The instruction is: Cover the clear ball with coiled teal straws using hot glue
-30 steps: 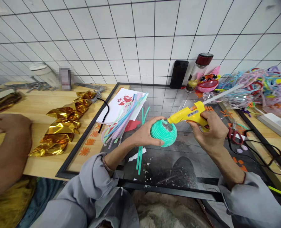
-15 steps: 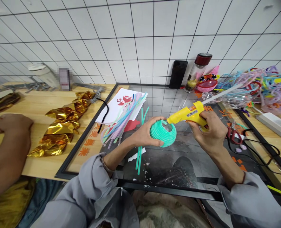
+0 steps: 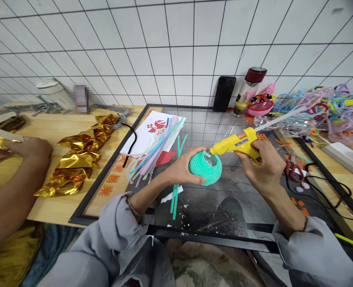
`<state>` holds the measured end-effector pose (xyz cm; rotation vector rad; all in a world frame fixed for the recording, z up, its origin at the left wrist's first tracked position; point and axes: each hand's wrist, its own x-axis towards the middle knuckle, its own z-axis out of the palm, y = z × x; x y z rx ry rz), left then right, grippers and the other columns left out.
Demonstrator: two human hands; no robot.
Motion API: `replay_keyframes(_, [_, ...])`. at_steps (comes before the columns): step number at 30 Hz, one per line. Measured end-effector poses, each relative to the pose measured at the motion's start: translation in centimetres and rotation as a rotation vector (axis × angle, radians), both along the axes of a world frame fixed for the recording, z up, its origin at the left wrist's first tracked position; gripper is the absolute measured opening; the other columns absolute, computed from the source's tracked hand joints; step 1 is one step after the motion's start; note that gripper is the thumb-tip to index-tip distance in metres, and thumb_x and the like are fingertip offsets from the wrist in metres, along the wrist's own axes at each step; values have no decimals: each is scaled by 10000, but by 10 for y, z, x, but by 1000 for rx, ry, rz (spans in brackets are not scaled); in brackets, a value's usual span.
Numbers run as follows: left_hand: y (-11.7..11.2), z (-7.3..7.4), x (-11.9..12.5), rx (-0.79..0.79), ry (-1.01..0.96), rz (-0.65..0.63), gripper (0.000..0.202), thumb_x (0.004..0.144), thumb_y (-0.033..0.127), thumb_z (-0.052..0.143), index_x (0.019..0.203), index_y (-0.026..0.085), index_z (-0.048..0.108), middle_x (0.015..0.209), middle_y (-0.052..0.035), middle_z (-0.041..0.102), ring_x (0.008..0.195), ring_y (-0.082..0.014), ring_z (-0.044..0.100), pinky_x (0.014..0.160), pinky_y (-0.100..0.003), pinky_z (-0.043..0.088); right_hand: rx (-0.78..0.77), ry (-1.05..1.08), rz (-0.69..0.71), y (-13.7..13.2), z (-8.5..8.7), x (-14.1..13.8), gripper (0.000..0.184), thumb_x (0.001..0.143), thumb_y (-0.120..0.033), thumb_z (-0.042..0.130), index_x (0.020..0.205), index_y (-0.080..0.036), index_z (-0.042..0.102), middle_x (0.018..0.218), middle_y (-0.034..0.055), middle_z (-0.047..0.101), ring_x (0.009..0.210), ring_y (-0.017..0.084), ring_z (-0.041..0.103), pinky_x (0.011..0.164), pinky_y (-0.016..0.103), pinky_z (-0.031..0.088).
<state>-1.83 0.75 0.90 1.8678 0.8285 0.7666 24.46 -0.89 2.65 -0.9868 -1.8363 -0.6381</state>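
Note:
My left hand [image 3: 181, 169] is wrapped round a teal ball [image 3: 204, 169] wound with ribbed cord, held above the dark glass mat [image 3: 224, 199]. In my right hand [image 3: 264, 165] is a yellow glue gun [image 3: 238, 144], fingers closed on its grip. Its nozzle touches the top of the ball, where a short teal cord end sticks up. A white glue stick juts from the gun's back toward the right.
Pastel straws [image 3: 152, 149] and white paper lie left of the ball. Gold foil pieces [image 3: 77, 159] sit on the wooden table. Another person's hand [image 3: 30, 149] works at far left. A phone [image 3: 224, 93], a jar [image 3: 250, 89] and tangled coloured cords [image 3: 328, 109] stand at the back right.
My hands, the ball and the glue gun have hardly moved. The other person's hand at the left has shifted right and a gold foil piece now shows by it.

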Motion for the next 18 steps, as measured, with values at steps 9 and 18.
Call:
replay_keyframes(9, [0, -1, 0, -19, -10, 10, 969, 565, 435, 872, 1416, 205, 470, 1523, -133, 477, 1385, -380, 470, 1215, -532, 320, -12, 1, 18, -1, 2, 2, 253, 892, -334, 722, 1047, -226, 555, 851, 47, 673, 731, 208, 659, 609, 329, 503])
replay_keyframes(18, [0, 0, 0, -9, -13, -3, 976, 563, 424, 868, 1423, 195, 466, 1512, -136, 488, 1380, -377, 474, 1214, -522, 322, -6, 14, 1, -1, 0, 1, 219, 889, -322, 721, 1014, -230, 565, 836, 45, 677, 712, 205, 650, 603, 334, 495])
